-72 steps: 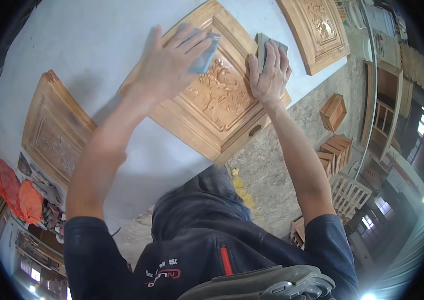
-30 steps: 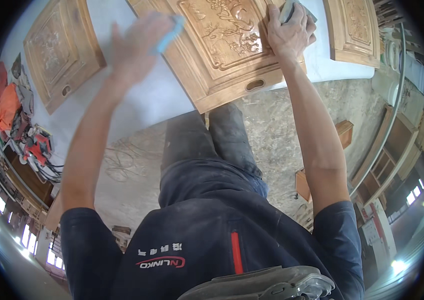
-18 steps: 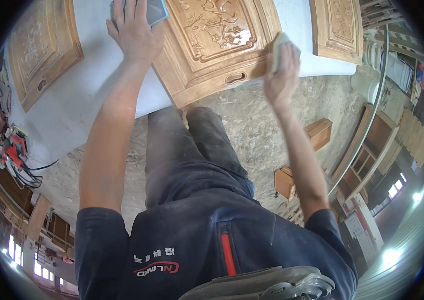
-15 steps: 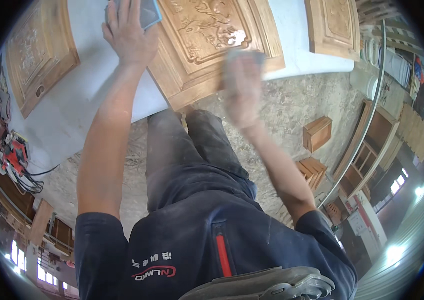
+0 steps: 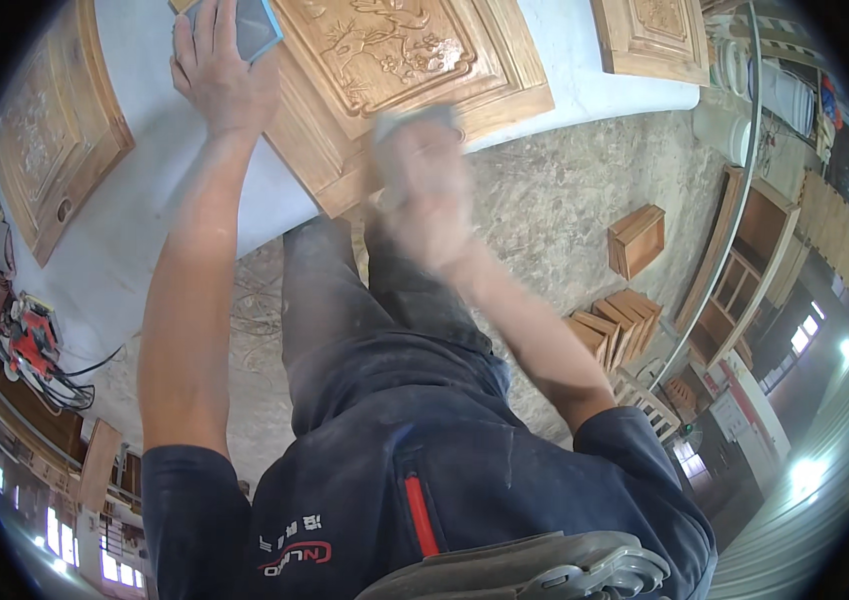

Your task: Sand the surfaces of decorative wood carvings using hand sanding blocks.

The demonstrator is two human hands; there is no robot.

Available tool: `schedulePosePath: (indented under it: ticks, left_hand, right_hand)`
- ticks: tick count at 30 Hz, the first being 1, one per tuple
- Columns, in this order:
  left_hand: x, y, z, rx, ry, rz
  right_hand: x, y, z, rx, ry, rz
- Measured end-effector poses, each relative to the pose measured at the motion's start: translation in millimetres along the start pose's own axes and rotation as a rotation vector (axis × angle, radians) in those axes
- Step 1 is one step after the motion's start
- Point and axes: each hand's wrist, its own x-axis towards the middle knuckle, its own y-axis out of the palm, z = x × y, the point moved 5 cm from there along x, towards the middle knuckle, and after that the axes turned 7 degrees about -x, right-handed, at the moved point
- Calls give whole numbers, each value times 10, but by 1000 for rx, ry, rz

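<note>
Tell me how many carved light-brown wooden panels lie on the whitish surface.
3: left panel at upper left, middle panel at top centre, right panel at upper right. More may lie beyond the picture's edge.

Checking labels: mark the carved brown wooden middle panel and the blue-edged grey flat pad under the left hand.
Carved panel [image 5: 385,50]: head view, carved centre.
Blue-edged pad [image 5: 258,31]: head view, exposed grey face.

R hand, grey pad blurred. Mid panel cut @ top. Blue-edged pad pt. hidden by L hand.
</note>
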Motion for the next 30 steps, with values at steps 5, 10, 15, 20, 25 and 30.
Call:
schedulePosePath:
  ticks: [5, 10, 15, 20, 25, 30]
  left_hand:
    - [-17, -35, 16, -46, -46, 23]
    - [-11, -18, 42, -87, 70, -77]
    - [-71, 69, 66, -85, 1, -60]
    - [-105, 18, 143, -36, 6, -56]
    - [-72, 35, 78, -89, 10, -30]
    - [-131, 10, 15, -130, -46, -25]
  right_hand:
    - [116, -80, -191, -123, -403, -90]
    - [488, -352, -1114, -315, -337, -53]
    - [63, 299, 78, 106, -256, -57]
    - [419, -178, -765, -204, -372, 269]
    - [290, -175, -851, -279, -220, -143]
    - [-60, 285, 384, -121, -170, -147]
